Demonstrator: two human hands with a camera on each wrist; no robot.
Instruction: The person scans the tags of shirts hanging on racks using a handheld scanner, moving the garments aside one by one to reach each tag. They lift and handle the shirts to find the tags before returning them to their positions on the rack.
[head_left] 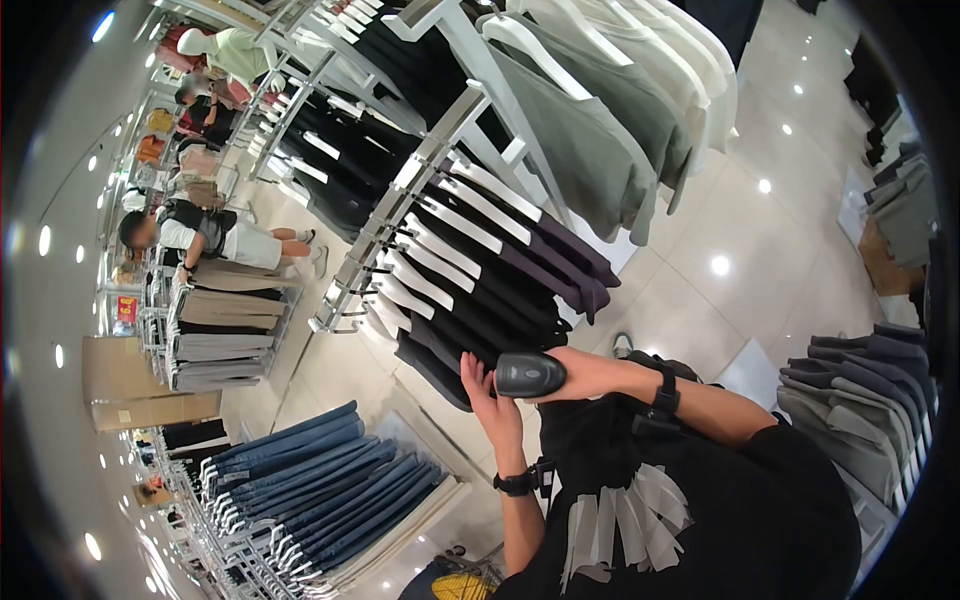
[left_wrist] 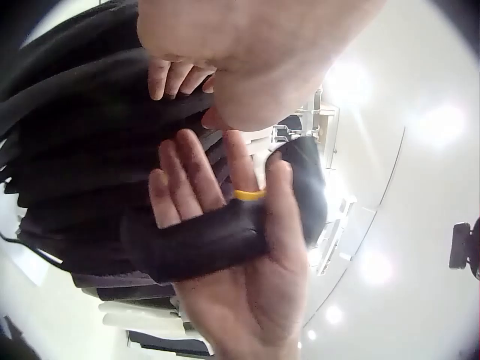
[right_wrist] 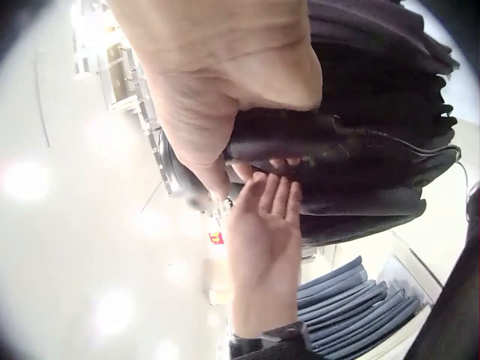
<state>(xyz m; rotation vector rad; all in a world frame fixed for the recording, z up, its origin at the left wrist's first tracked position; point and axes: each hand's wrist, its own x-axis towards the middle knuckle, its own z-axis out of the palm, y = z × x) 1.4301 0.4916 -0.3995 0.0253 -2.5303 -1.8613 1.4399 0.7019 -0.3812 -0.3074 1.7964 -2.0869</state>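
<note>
My right hand (head_left: 588,373) holds a black handheld barcode scanner (head_left: 530,375) in front of my body. In the left wrist view the scanner's handle lies across the palm, with the thumb around it and a forefinger at a yellow trigger (left_wrist: 249,195). My left hand (head_left: 492,408) is raised just beside the scanner's head, palm up, fingers extended and holding nothing. Black garments (head_left: 450,335) on white hangers hang right behind both hands. In the right wrist view, the left fingertips overlap the dark cloth below the scanner.
Grey-green tops (head_left: 590,130) hang on the rack above. Blue jeans (head_left: 320,490) hang at the lower left, and dark and grey clothes (head_left: 850,400) at the right. Shiny floor tiles (head_left: 720,265) run between the racks. A person (head_left: 225,235) stands by trousers at the left.
</note>
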